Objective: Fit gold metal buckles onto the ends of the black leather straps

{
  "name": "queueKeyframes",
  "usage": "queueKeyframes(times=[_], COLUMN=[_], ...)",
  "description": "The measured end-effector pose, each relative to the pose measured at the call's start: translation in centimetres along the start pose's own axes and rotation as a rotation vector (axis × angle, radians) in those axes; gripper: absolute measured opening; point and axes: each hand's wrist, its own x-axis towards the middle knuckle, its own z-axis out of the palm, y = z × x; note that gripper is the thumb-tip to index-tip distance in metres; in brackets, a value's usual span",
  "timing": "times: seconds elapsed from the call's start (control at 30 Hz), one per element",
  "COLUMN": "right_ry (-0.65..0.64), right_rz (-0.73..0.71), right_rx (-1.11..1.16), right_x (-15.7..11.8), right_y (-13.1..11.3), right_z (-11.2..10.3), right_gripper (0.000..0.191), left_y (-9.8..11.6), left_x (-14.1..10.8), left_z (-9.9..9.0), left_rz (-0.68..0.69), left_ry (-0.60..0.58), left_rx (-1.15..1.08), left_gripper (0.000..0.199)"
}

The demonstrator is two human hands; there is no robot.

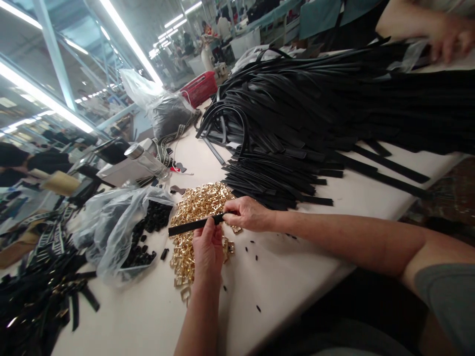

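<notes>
Red basket (200,90) beyond clear capped bottle (151,163)

Open surface runs along the near edge of a white table (285,277), broken by small black bits (259,308); gold buckles (200,200), heaped black straps (285,113) and a plastic bag (111,227) block low passage across the middle, far side and left.

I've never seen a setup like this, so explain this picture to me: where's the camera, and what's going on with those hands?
There's no machine here, just a person's bare hands, seen by a camera worn on their head, looking forward and down. The left hand and right hand both hold a black strip over a heap of gold-coloured pieces. The pale table also bears a big pile of black straps and a clear plastic bag. The hand at upper right is someone else's.
</notes>
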Motion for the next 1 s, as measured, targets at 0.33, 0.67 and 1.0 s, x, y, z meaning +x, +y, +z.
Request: queueKeyframes(times=[0.33,0.67,1.0], right_ry=[0.018,-0.226,0.034], right_rz=[-0.049,-0.009,-0.038], right_rx=[-0.101,0.151,-0.195], right_x=[0.1,0.3,2.4], right_y=[0.3,1.6,4.6], right_z=[-0.2,-0.4,-2.1], right_gripper=[0.016,0.043,0.042], left_y=[-0.9,-0.4,9.4], left_x=[0.3,0.2,1.9], left_z=[0.1,0.5,-4.4], left_rz=[0.019,0.116,0.398], left_ry=[-0.082,-0.222,0.061], left_rx=[0.018,0.209,0.137], left_gripper=[0.039,0.037,0.040])
